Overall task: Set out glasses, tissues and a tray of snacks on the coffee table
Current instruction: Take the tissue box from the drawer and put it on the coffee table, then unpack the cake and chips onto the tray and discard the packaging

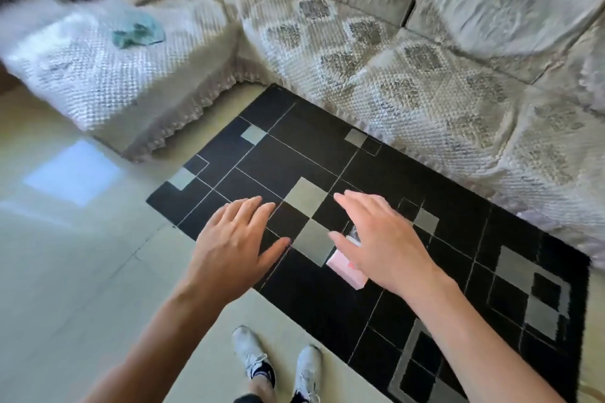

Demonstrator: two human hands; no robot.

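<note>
A small pink pack of tissues (343,270) lies on the black patterned rug (442,271), mostly hidden under my right hand. My right hand (383,239) hovers over it with fingers straight and spread, holding nothing. My left hand (235,239) is stretched out beside it, to the left, fingers straight and empty, above the rug's edge. No glasses, tray or coffee table are in view.
A sofa with a pale quilted cover (393,75) runs along the far side of the rug. A teal cloth (137,31) lies on its left section. Pale floor tiles (65,271) spread to the left. My two white shoes (278,366) stand at the bottom.
</note>
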